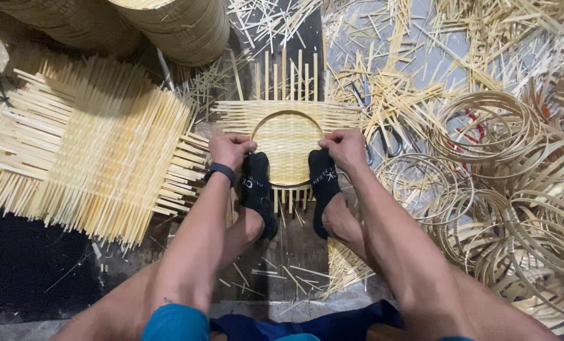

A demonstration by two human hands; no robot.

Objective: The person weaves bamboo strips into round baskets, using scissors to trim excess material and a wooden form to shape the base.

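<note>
Blue shorts are seen at the bottom edge, nearest the camera, with both bare forearms extended forward over the knees. A black wristband is worn on the left wrist. Both feet, in black ankle socks, are planted on the near edge of a woven bamboo mat, which lies flat on the dark plank floor, directly ahead at the centre of the view. A thin bamboo hoop is laid on the mat; its far arc is visible, its near part is hidden by hands and feet. The left hand is closed into a loose fist, fingers curled down at the hoop's left side where it meets the weave. The right hand is likewise curled shut at the hoop's right side; whether the hoop alone or hoop and mat together are pinched cannot be told. Loose strip ends are seen projecting from all four sides of the mat. A stack of similar woven mats is noted to the left, just beside the work piece. Finished round baskets stand at upper left. A heap of bamboo rings lies to the right, with scattered bamboo offcuts beyond. Scissors lie near the right hand, partly covered.
</note>
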